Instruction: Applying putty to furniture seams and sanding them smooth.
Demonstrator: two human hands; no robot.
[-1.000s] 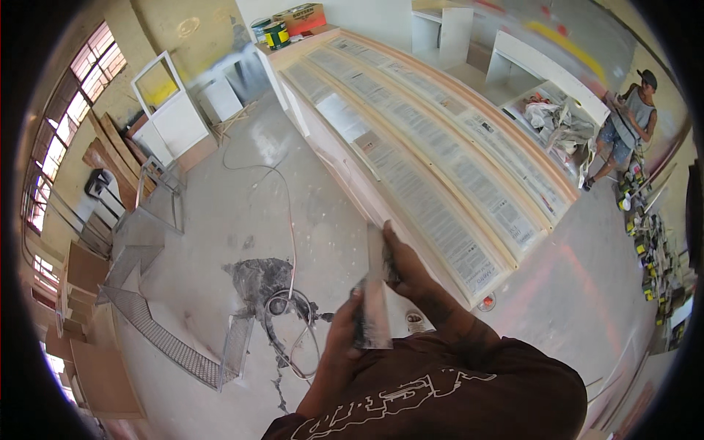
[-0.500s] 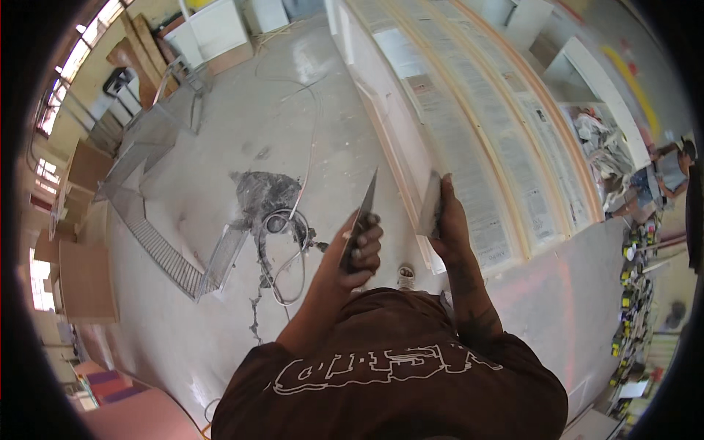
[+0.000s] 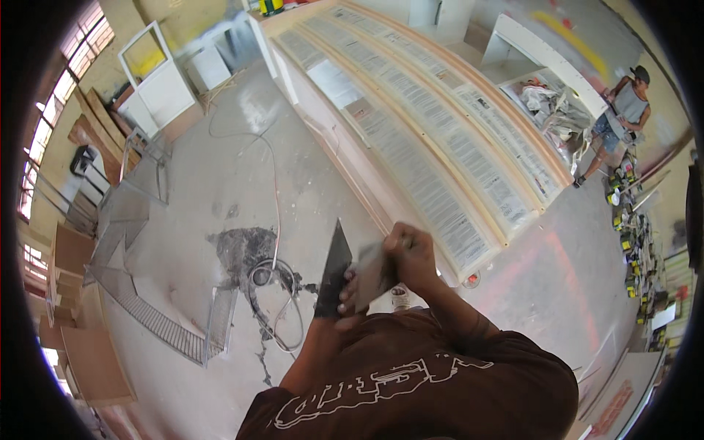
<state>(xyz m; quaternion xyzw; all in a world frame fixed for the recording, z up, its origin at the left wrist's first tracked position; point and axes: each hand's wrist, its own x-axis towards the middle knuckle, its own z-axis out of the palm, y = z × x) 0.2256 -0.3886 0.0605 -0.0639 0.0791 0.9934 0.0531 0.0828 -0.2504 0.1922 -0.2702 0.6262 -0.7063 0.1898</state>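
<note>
My left hand [image 3: 347, 299] grips a thin dark flat plate [image 3: 333, 273] with a pointed upper corner, standing up in front of my chest. Close beside it, my right hand [image 3: 412, 253] is closed on a flat grey rectangular piece [image 3: 375, 273], smeared by motion. The grey piece overlaps my left fingers in this view; whether the two pieces touch I cannot tell. Ahead and to the right lies a long, low structure [image 3: 433, 176] covered in printed paper between tan strips, its pale side [image 3: 350, 172] facing left.
A thin hose [image 3: 295, 334] coils over a dark floor patch [image 3: 246, 249]. Metal racks [image 3: 165, 323] lie at left, near brown boards [image 3: 95, 363]. A person [image 3: 627, 117] stands far right, by a white cabinet with crumpled material [image 3: 546, 103]. Several yellow-and-black items [image 3: 627, 242] line the right wall.
My right hand has come away from the structure's near edge and moved left to my left hand, bringing the grey piece along. The view has turned, so the structure sits further left.
</note>
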